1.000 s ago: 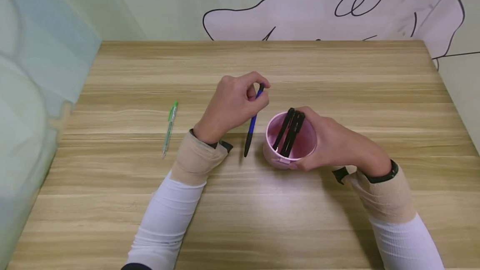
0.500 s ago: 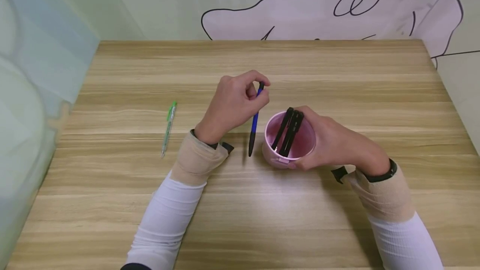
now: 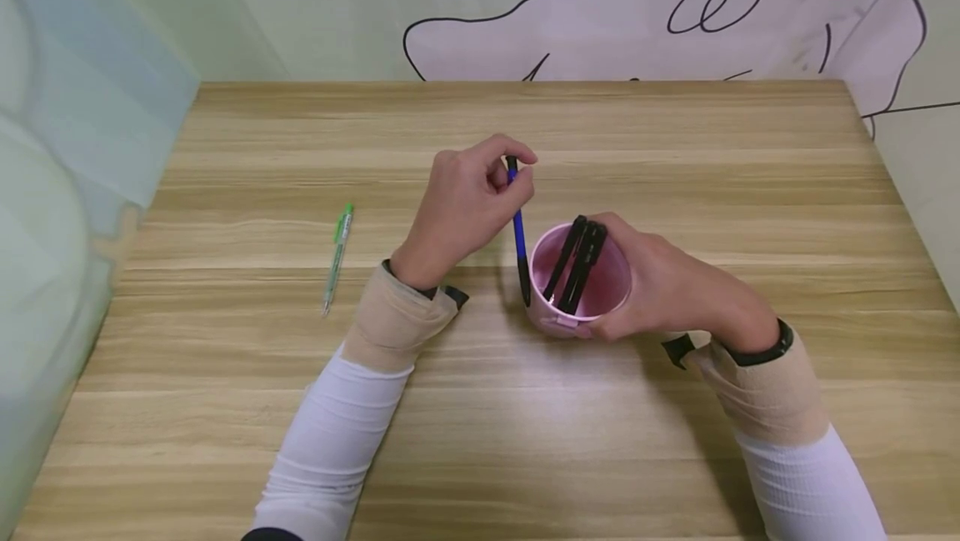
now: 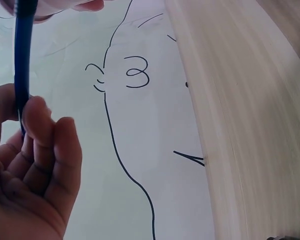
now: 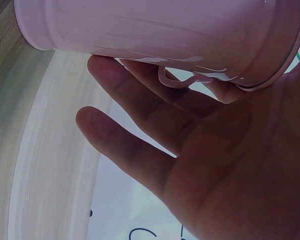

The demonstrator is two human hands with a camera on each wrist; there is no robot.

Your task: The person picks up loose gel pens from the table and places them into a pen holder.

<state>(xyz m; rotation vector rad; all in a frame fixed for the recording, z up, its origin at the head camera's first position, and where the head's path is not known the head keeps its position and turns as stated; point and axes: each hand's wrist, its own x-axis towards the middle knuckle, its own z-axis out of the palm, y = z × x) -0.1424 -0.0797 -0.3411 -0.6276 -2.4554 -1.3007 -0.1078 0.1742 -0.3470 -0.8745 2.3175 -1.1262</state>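
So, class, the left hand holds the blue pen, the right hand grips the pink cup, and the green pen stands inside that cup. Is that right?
The green pen isn't inside the pink cup; the head view shows it lying on the table. The rest stands.

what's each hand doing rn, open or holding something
Left hand: holding the blue pen, pinched near its upper end.
Right hand: holding the pink cup by its side.
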